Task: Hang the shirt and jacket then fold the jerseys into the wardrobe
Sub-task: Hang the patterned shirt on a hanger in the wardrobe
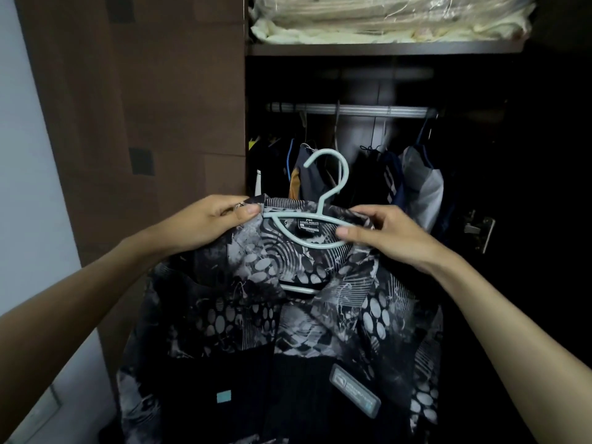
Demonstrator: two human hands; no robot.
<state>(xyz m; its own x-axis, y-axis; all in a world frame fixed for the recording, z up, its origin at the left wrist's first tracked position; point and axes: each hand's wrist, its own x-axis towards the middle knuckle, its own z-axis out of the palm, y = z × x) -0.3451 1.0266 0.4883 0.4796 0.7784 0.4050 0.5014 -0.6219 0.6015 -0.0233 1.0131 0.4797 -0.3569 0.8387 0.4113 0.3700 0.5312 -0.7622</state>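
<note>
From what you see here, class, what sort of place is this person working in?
Most likely a bedroom, at an open wardrobe. A rail carries hung clothes, a shelf above holds folded bedding, and both hands hold a patterned shirt on a hanger.

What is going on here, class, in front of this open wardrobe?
A person holds a black-and-grey patterned shirt on a pale blue hanger, facing the wardrobe. The left hand pinches the shirt's collar at one shoulder; the right hand grips the hanger and collar at the other. The hook is not yet on the rail, where other clothes hang.
</note>
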